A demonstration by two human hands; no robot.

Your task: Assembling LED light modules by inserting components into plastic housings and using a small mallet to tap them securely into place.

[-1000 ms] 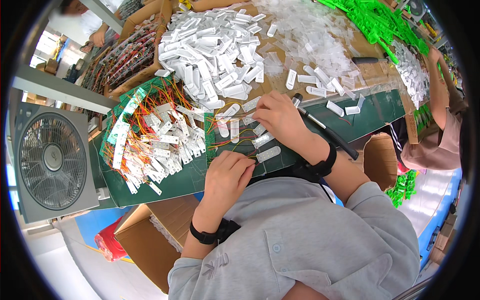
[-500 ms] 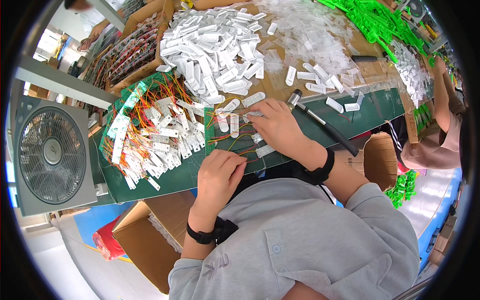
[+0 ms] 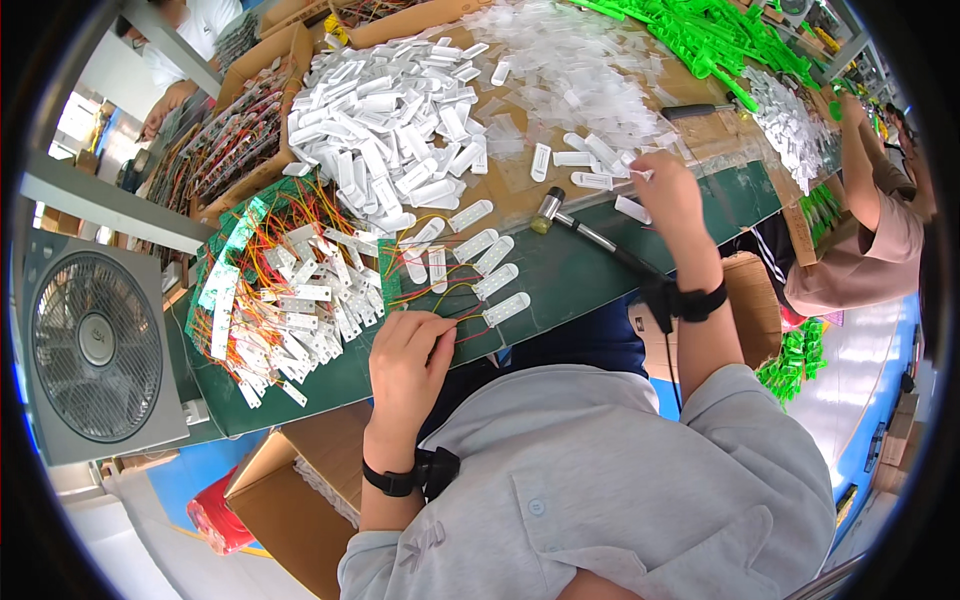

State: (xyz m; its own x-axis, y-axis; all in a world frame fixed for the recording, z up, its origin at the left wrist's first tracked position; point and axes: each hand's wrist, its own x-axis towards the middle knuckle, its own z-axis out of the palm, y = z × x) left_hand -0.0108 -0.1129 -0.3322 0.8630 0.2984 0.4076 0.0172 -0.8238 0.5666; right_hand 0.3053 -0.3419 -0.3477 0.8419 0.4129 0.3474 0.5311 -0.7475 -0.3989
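Left hand (image 3: 405, 355) low over the near edge of the green counter (image 3: 580, 245), fingers curled, thumb and forefinger tips close together beside thin wires (image 3: 467, 319). Too fine to tell whether I am pinching them.

Right hand (image 3: 672, 195) reaches farther out, bent at the wrist, fingertips drawn together at the near edge of a few loose white cases (image 3: 592, 181). Cannot tell whether I have hold of 1 or merely touch it.

Between my hands, nearer the left: 5 perforated strips (image 3: 506, 309), white, in a slanting column, wires trailing from them toward the left. Just left of the column lie 3 more white pieces (image 3: 414, 265).

Hammer (image 3: 600, 236) rests aslant right of the strips, head away from me, black grip toward my right forearm.

Left side: a heap of wired white strips (image 3: 320, 295) on green boards (image 3: 392, 270), red and yellow leads tangled through it. Behind that, a big mound of white cases and, to its right, clear plastic pieces (image 3: 575, 70). Bright green parts (image 3: 690, 45) at far right, a black-handled tool (image 3: 690, 111) below them. Grey fan (image 3: 98, 345) at far left. 1 co-worker (image 3: 850, 245) sits to my right.
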